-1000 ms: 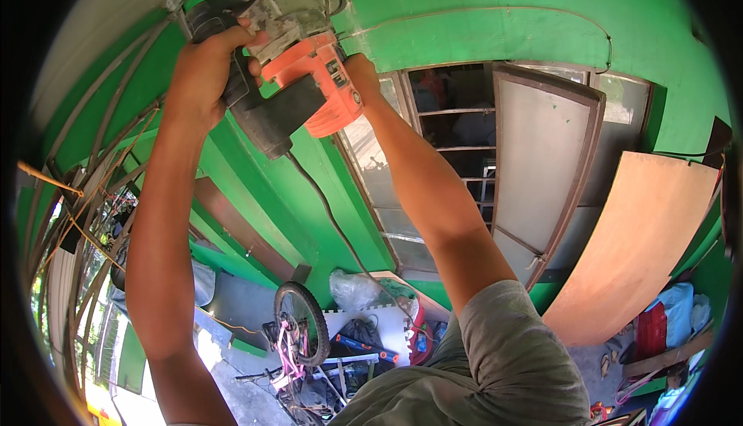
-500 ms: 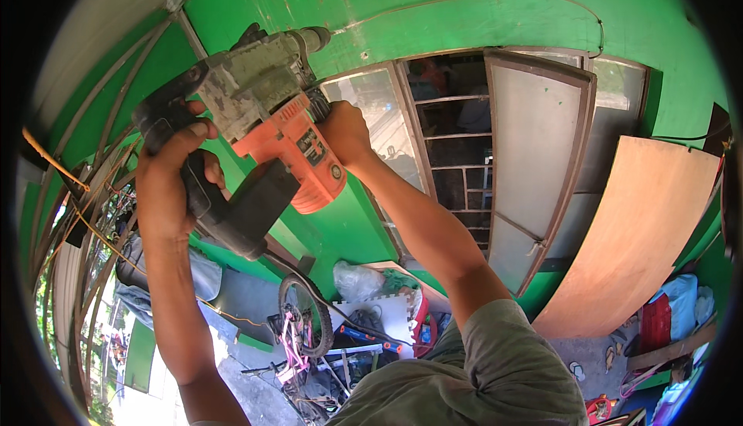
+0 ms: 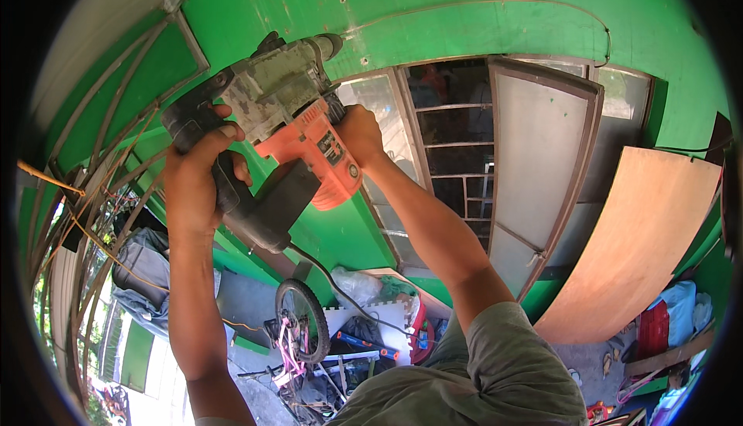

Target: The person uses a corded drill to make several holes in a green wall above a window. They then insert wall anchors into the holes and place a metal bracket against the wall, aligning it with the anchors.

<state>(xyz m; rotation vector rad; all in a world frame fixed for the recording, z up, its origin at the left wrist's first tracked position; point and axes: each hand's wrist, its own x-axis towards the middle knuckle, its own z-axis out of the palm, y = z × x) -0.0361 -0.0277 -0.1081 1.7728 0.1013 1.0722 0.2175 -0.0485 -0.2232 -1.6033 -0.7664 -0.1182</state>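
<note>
Mostly, green wall (image 3: 480,35) spreads across the view, bending with the lens. Set into it is a brown-framed window (image 3: 538,155), one frosted pane swung out beside a barred opening. Right of that leans a plywood sheet (image 3: 631,244), and down below sits a pink bicycle (image 3: 289,350) among clutter. Held up before the wall, left of the barred opening, is an orange, grey and black power drill (image 3: 302,147). The left hand (image 3: 191,186) wraps around its black rear handle, fingers through the loop. The right hand (image 3: 360,136) curls at the ribbed side grip, most fingers hidden. A black cord (image 3: 333,283) trails downward. The chuck (image 3: 333,44) points wallward; I cannot tell whether it touches.
</note>
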